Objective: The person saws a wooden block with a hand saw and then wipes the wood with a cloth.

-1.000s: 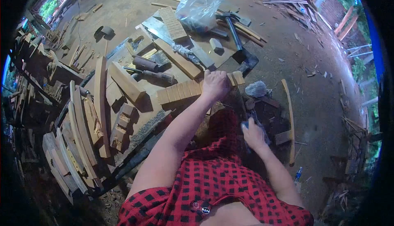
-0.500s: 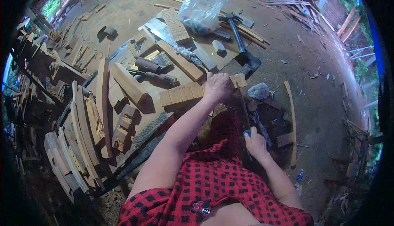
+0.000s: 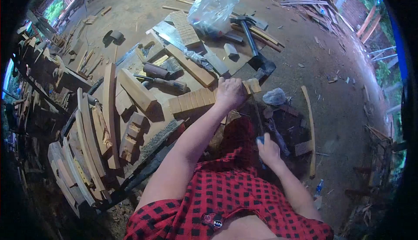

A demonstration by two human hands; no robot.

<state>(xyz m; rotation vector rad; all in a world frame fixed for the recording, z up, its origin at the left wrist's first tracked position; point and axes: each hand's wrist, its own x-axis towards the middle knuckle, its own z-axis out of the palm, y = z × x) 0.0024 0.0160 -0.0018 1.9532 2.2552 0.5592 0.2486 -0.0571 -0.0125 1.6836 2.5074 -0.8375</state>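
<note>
My left hand (image 3: 230, 92) is closed over a light wooden block (image 3: 191, 101) marked with several crosswise lines, near its right end. A short stub (image 3: 252, 86) of the wood shows past my fingers. My right hand (image 3: 269, 150) wraps around the blue handle (image 3: 260, 140) of a thin saw. The narrow blade (image 3: 257, 114) runs from the handle up to the wood, just right of my left hand. Where the blade meets the wood is too small to make out in detail.
A hammer (image 3: 249, 37) and a plastic bag (image 3: 212, 13) lie beyond the block. Chisel-like tools (image 3: 167, 83) and wood pieces (image 3: 109, 105) are at the left. A crumpled clear bag (image 3: 274, 96) and a long stick (image 3: 310, 131) lie at the right.
My right hand and the saw handle have moved slightly up and to the left, toward the wood. My left hand stays in place on the block.
</note>
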